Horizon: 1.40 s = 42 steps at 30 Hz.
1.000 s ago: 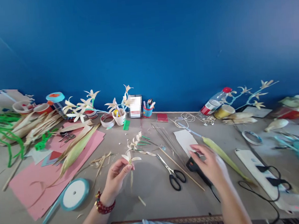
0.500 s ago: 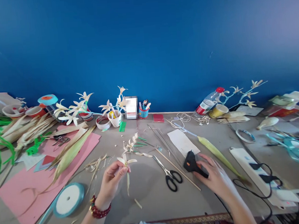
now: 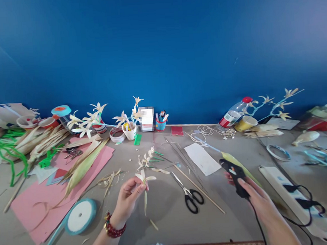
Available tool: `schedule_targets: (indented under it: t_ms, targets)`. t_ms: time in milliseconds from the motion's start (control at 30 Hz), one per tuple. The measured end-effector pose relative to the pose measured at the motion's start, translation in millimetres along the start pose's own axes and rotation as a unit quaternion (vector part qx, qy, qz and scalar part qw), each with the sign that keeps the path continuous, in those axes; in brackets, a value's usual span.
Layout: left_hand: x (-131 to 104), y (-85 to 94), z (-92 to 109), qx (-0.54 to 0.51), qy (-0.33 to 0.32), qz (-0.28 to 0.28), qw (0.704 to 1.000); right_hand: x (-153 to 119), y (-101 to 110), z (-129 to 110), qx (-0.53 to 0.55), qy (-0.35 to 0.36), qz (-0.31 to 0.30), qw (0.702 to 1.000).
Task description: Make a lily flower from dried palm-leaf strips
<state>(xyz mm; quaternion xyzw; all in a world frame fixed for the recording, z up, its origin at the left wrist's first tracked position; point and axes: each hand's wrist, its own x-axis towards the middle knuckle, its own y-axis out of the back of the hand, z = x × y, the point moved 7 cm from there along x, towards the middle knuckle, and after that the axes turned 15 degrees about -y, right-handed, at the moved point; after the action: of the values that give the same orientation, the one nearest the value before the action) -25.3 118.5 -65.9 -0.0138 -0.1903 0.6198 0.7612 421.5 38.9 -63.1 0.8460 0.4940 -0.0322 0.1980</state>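
Note:
Between the thumb and fingers of my left hand is a pale corn-husk flower, its petals spread and one strip hanging down. My right hand is wrapped round a black glue gun, raised over the table with its cord trailing toward me. Black-handled scissors lie open on the table between my hands. Beside them runs a thin wooden stick. Small finished flowers with green stems lie beyond my left hand. Partly behind the glue gun is a green corn husk.
At left, husks rest on pink paper near a blue ribbon spool. A white power strip with plugged cords sits at right. Cups, flower sprays and a plastic bottle line the blue wall. A white paper lies mid-table.
My right hand has lifted the glue gun off the table and moved it right, turning it in the grip. My left hand still holds the flower. The view has shifted slightly left.

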Motion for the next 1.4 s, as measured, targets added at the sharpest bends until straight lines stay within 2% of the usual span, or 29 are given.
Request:
schedule_targets:
  t_ms: [100,167,233,333,433,467,567,633,767,933,1100,1233,1400]
  targets:
    - [0,-4.9,1,-0.013,0.004,0.001,1.0,-4,-7,1,0.158,-0.107,-0.067,0.979]
    - [1,-8.4,1,-0.028,0.009,0.008,1.0,-15,-20,-11,0.2,-0.122,-0.116,0.965]
    - [2,-12.5,1,-0.05,0.015,0.008,0.999,-31,-40,-26,0.195,-0.113,-0.167,0.96]
    - [3,-16.2,1,-0.054,0.015,0.006,0.998,-62,-78,-53,0.195,-0.053,-0.221,0.954]
    - [1,-20.1,3,-0.06,0.022,0.008,0.998,-97,-124,-67,0.202,-0.031,-0.279,0.938]
    - [1,-22.0,5,-0.068,0.024,0.009,0.997,-107,-137,-73,0.194,-0.004,-0.283,0.939]
    - [0,-27.9,11,-0.089,0.027,0.014,0.996,-128,-171,-74,0.087,0.01,-0.278,0.957]
    - [0,-30.6,17,-0.091,0.028,0.02,0.995,-137,-186,-73,0.035,0.031,-0.27,0.962]
    - [-1,-33.5,28,-0.087,0.032,0.034,0.995,-143,-196,-77,-0.028,0.128,-0.219,0.967]
    - [-3,-38.7,37,-0.092,0.026,0.027,0.995,-146,-198,-90,-0.103,0.233,-0.169,0.952]
    - [-4,-41.0,38,-0.097,0.024,0.026,0.995,-152,-196,-103,-0.133,0.257,-0.154,0.945]
    - [-5,-41.6,37,-0.094,0.025,0.024,0.995,-154,-196,-107,-0.147,0.25,-0.155,0.944]
    - [-6,-40.3,39,-0.084,0.02,0.025,0.996,-155,-196,-111,-0.16,0.28,-0.151,0.935]
